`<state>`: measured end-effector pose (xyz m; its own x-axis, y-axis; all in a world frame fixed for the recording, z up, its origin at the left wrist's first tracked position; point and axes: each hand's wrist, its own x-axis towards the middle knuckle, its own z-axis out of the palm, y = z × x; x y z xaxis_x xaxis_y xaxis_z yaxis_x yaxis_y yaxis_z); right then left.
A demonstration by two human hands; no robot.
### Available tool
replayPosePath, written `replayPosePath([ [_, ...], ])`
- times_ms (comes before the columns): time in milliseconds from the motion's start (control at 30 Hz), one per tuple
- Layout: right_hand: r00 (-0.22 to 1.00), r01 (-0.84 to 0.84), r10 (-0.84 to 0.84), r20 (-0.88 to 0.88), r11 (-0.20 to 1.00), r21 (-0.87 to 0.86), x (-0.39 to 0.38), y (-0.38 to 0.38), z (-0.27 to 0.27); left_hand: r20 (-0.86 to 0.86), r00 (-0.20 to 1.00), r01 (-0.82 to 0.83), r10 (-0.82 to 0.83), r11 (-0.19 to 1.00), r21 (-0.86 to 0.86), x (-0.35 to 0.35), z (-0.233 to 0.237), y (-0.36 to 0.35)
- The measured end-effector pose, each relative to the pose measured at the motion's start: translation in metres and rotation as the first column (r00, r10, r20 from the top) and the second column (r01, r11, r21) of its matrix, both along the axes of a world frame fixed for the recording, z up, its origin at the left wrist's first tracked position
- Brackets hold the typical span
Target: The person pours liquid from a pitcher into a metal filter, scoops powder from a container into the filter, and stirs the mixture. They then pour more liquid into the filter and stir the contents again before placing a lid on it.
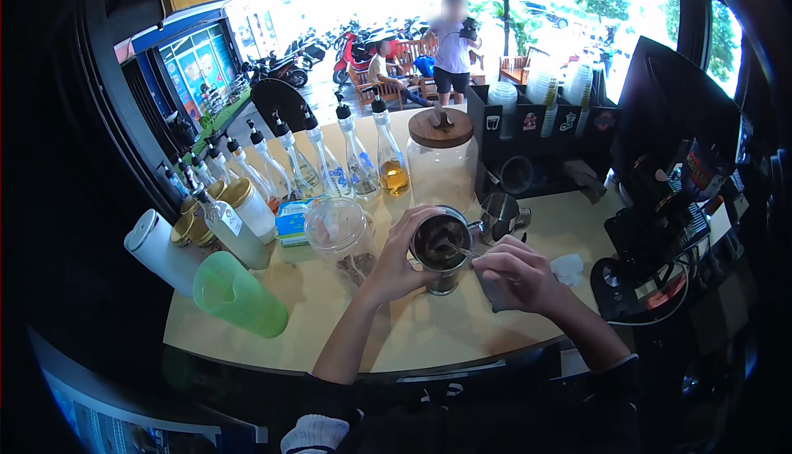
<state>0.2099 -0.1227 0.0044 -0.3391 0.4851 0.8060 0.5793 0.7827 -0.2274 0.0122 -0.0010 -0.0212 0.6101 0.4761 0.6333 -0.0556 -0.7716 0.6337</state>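
My left hand (398, 263) is wrapped round a metal mug (439, 271) with a handle on its right side, tilted so that its mouth faces me. Dark contents show inside it, but I cannot make out what they are. Pinched in my right hand (528, 276) is a thin metal spoon (465, 251), its far end inside the mug. Just left of my left hand stands a clear jar (337, 235) with dark bits at its bottom. A second metal pitcher (498, 216) sits behind my right hand.
Pump bottles (360, 157) line the back left, beside a wooden-lidded glass jar (442, 165). A green pitcher (235, 293) stands front left, near a blue-green box (294, 225). A black cup holder (540, 120) and dark equipment (652, 231) occupy the right. People are beyond the counter.
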Motion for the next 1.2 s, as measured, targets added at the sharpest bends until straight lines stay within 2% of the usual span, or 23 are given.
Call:
replayPosePath([
  [167, 0.997, 0.049, -0.052, -0.054, 0.997, -0.052, 0.000, -0.003, 0.005, 0.016, 1.000, 0.012, -0.012, 1.000, -0.012, 0.000, -0.001, 0.000],
  [233, 0.999, -0.026, 0.021, -0.041, 0.993, -0.119, -0.001, -0.005, 0.005, -0.001, 1.000, 0.004, -0.004, 0.999, 0.040, 0.000, -0.001, 0.000],
  [367, 0.995, 0.027, -0.032, -0.090, 0.998, -0.050, 0.003, 0.000, 0.004, 0.035, 0.999, 0.034, -0.035, 0.999, 0.015, 0.001, 0.001, -0.001],
  [433, 0.995, -0.040, 0.032, -0.092, 0.995, -0.095, 0.003, 0.000, 0.007, 0.009, 1.000, 0.017, -0.017, 0.999, 0.036, 0.001, 0.001, -0.001],
  [533, 0.994, -0.007, -0.010, -0.112, 0.988, -0.153, 0.003, -0.002, 0.009, 0.026, 0.999, 0.024, -0.024, 0.999, 0.029, 0.002, 0.001, -0.002],
  [633, 0.988, -0.044, 0.007, -0.157, 0.971, -0.235, 0.006, 0.000, 0.007, 0.014, 1.000, 0.019, -0.019, 1.000, 0.011, 0.000, 0.002, -0.003],
  [767, 0.981, -0.088, 0.042, -0.191, 0.967, -0.238, 0.007, 0.002, 0.007, -0.009, 1.000, 0.012, -0.012, 1.000, 0.008, -0.002, 0.002, -0.003],
  [967, 0.970, -0.115, 0.034, -0.241, 0.937, -0.330, 0.007, 0.006, 0.010, -0.056, 0.998, -0.010, 0.011, 1.000, 0.012, -0.003, 0.004, -0.003],
  [1033, 0.949, -0.123, 0.020, -0.314, 0.942, -0.312, 0.007, 0.009, 0.009, -0.051, 0.999, -0.017, 0.016, 1.000, -0.020, -0.002, 0.005, -0.004],
  [1167, 0.968, -0.141, 0.056, -0.246, 0.928, -0.344, 0.009, 0.011, 0.009, -0.080, 0.996, -0.026, 0.027, 1.000, 0.004, -0.003, 0.006, -0.003],
  [1200, 0.949, -0.150, 0.024, -0.314, 0.911, -0.384, 0.009, 0.010, 0.010, -0.080, 0.996, -0.026, 0.028, 1.000, 0.016, -0.004, 0.008, -0.004],
])
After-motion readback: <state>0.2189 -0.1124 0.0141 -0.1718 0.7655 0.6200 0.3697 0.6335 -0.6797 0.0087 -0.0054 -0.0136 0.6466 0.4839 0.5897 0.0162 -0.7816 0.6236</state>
